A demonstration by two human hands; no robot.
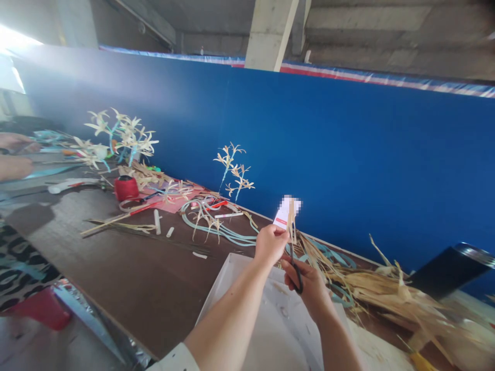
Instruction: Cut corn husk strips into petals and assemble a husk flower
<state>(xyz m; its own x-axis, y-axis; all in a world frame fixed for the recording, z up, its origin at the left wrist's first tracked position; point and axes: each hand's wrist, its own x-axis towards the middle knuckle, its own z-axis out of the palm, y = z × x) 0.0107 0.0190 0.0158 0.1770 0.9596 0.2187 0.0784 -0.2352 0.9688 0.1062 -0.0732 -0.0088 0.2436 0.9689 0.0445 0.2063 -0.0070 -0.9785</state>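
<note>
My left hand (270,243) is closed in a pinch on a small white card with a red stripe (284,214) and a thin dry straw strip (292,226), held up over the table. Just below and to the right, my right hand (305,281) is closed round black-handled scissors (297,273), whose blades point up at the strip. Both hands hover above a white sheet (247,288) lying on the brown table (127,278).
Dry husks (386,291) pile at the right beside a dark cylinder (448,268). Pale blue cords (216,226), a red thread spool (126,187) and straw flower sprigs (119,136) lie farther left. Another person's arms (15,154) work at far left. A blue wall (348,154) backs the table.
</note>
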